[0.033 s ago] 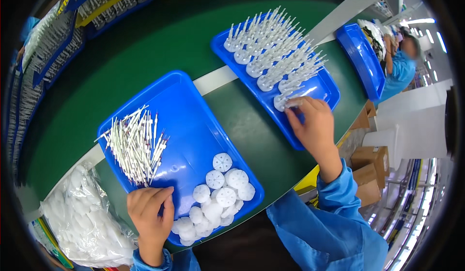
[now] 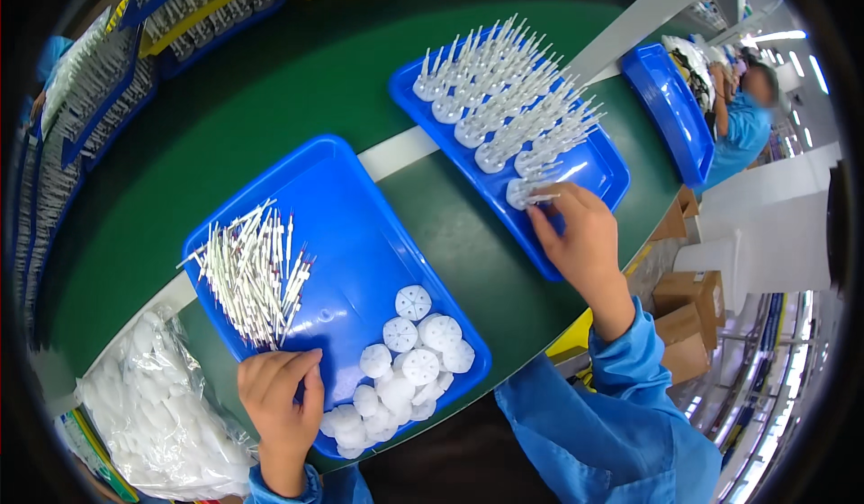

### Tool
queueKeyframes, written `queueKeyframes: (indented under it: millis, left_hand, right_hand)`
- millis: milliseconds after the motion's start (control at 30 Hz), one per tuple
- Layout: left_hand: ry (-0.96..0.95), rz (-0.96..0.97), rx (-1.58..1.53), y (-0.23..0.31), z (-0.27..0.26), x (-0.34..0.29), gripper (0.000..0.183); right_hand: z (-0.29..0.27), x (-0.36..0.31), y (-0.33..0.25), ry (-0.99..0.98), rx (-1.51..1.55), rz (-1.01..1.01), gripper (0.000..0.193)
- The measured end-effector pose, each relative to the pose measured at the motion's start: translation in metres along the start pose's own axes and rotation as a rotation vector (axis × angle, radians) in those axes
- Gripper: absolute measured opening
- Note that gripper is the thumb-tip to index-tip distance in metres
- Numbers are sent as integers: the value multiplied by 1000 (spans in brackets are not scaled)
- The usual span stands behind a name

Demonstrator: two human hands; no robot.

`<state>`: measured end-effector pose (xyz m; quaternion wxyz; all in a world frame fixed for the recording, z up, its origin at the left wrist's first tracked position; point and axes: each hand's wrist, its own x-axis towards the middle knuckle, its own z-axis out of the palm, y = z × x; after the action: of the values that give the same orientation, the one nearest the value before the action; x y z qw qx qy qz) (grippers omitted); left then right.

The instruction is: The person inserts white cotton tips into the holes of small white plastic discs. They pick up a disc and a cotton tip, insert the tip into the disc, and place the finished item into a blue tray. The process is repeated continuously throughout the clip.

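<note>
My right hand [image 2: 580,234] is at the near edge of a blue tray [image 2: 605,175], thumb and forefinger closed on a thin white stick [image 2: 543,198]. The stick meets the nearest clear round base [image 2: 518,193]. Rows of such bases, with upright white sticks [image 2: 504,85], fill much of that tray. My left hand [image 2: 277,396] hovers over the near left edge of a second blue tray [image 2: 346,234], fingers curled and thumb against the forefinger; anything in the pinch is hidden. Beyond it lies a pile of loose white sticks [image 2: 252,279]. White perforated discs [image 2: 420,366] are heaped to its right.
A clear bag of white pieces [image 2: 157,405] lies at the left. Stacked trays of sticks [image 2: 99,99] stand at the far left. Another blue tray [image 2: 670,112] is at the right, near a co-worker in blue [image 2: 747,130]. Cardboard boxes [image 2: 688,310] sit below.
My right fingertips have shifted slightly at the nearest base, and the thin white stick between them shows more plainly. My left hand has barely moved.
</note>
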<state>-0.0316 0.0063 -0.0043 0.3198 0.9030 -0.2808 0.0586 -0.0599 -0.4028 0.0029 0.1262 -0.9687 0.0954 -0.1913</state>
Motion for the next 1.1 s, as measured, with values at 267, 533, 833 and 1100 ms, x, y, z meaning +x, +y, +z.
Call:
queueKeyframes:
  millis: [267, 533, 833, 1100]
  left_hand:
    - [30, -44, -27, 4, 0, 0, 17]
    - [89, -8, -27, -2, 2, 4, 18]
    - [98, 12, 3, -7, 2, -3, 16]
    - [-233, 206, -93, 21, 2, 23, 33]
  right_hand:
    - [-6, 2, -3, -26, 107, -156, 12]
    - [3, 8, -89, -92, 282, -454, 20]
    - [90, 61, -187, -146, 39, -1068, 17]
    - [105, 83, -187, 88, 408, -946, 12]
